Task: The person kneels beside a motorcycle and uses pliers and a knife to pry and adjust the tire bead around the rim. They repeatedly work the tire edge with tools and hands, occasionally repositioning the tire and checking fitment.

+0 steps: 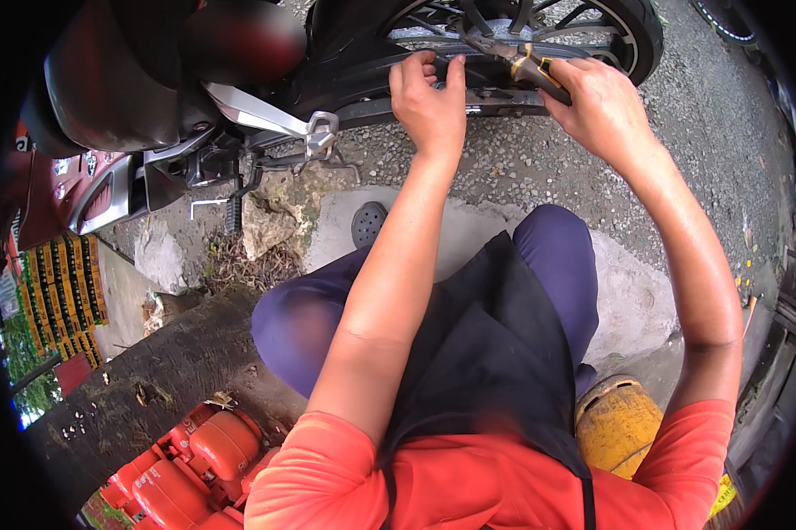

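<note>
Right hand's fingers close round pliers; left hand's fingers stand parted, any hold unclear. A wheel lies just beyond both.

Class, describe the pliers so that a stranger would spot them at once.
Find the spoked wheel at the top of the picture. By its lower edge, the person's right hand grips the pliers. Yellow trim on their dark handles sets them apart from the black parts on their left.

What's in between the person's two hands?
In the head view, pliers jut from the right hand into the gap by the left hand, with black motorcycle parts and gravel beyond.
</note>
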`<state>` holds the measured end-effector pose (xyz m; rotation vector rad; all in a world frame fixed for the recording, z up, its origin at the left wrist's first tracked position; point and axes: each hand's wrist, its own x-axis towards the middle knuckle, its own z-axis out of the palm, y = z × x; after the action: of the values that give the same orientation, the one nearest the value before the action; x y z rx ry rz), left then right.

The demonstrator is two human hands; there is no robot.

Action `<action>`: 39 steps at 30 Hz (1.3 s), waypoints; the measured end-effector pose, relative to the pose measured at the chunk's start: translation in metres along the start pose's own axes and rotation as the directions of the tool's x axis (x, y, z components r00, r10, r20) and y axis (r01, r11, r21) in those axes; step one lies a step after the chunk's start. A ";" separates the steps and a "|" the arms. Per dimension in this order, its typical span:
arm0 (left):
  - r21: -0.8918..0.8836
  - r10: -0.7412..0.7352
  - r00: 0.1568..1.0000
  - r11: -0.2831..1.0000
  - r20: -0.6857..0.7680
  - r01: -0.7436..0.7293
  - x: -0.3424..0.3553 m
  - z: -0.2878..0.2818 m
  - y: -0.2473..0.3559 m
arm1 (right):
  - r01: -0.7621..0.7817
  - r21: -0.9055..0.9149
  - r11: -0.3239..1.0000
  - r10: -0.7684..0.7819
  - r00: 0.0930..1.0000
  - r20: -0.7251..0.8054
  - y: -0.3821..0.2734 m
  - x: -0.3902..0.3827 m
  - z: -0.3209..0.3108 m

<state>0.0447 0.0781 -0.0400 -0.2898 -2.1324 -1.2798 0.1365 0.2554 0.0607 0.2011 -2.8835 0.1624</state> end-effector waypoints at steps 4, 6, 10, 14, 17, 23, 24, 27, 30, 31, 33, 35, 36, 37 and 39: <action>-0.053 -0.071 0.995 0.996 -0.068 0.067 -0.004 0.005 -0.012 | 0.219 -0.128 0.967 -0.225 0.974 -0.031 -0.001 0.036 -0.005; -0.087 -0.097 0.991 0.992 -0.092 0.089 -0.006 0.009 -0.013 | 0.174 -0.154 0.973 -0.166 0.984 0.066 -0.010 0.048 -0.008; -0.111 -0.119 0.986 0.988 -0.119 0.105 -0.004 0.011 -0.014 | 0.223 -0.185 0.957 -0.193 0.967 0.165 -0.013 0.064 -0.011; -0.168 -0.130 0.981 0.980 -0.145 0.106 -0.003 0.014 -0.020 | 0.335 -0.231 0.913 -0.279 0.929 0.245 -0.012 0.079 -0.019; -0.131 -0.153 0.982 0.982 -0.109 0.139 -0.004 0.012 -0.016 | 0.335 -0.163 0.928 -0.283 0.918 0.277 -0.009 0.090 -0.023; -0.216 -0.223 0.964 0.958 -0.142 0.190 -0.007 0.018 -0.010 | 0.327 -0.174 0.929 -0.226 0.872 0.433 -0.024 0.103 -0.043; -0.208 -0.214 0.966 0.961 -0.148 0.181 -0.008 0.018 -0.009 | 0.339 -0.202 0.919 -0.225 0.870 0.440 -0.025 0.103 -0.042; -0.193 -0.192 0.965 0.969 -0.181 0.157 -0.008 0.019 -0.006 | 0.415 -0.305 0.857 -0.261 0.860 0.438 -0.034 0.105 -0.044; -0.191 -0.203 0.961 0.967 -0.189 0.166 -0.011 0.018 -0.006 | 0.533 -0.457 0.712 -0.321 0.826 0.462 -0.058 0.110 -0.048; -0.199 -0.203 0.960 0.966 -0.192 0.164 -0.011 0.019 -0.006 | 0.562 -0.521 0.642 -0.312 0.813 0.491 -0.069 0.114 -0.052; -0.212 -0.202 0.959 0.964 -0.198 0.160 -0.010 0.020 -0.007 | 0.591 -0.573 0.568 -0.299 0.796 0.526 -0.087 0.123 -0.057; -0.230 -0.208 0.955 0.960 -0.214 0.158 -0.009 0.021 -0.006 | 0.600 -0.565 0.567 -0.292 0.787 0.543 -0.100 0.130 -0.061; -0.238 -0.211 0.952 0.959 -0.222 0.157 -0.008 0.020 -0.006 | 0.631 -0.537 0.560 -0.326 0.764 0.557 -0.104 0.134 -0.064; -0.240 -0.223 0.950 0.956 -0.219 0.170 -0.009 0.022 -0.004 | 0.659 -0.512 0.551 -0.350 0.740 0.575 -0.106 0.137 -0.066; -0.244 -0.249 0.945 0.950 -0.211 0.196 -0.010 0.024 0.000 | 0.678 -0.486 0.552 -0.351 0.717 0.602 -0.108 0.145 -0.066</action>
<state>0.0424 0.0999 -0.0542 0.0210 -1.8598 -1.5999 0.0295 0.1393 0.1705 1.0724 -2.8683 -1.2068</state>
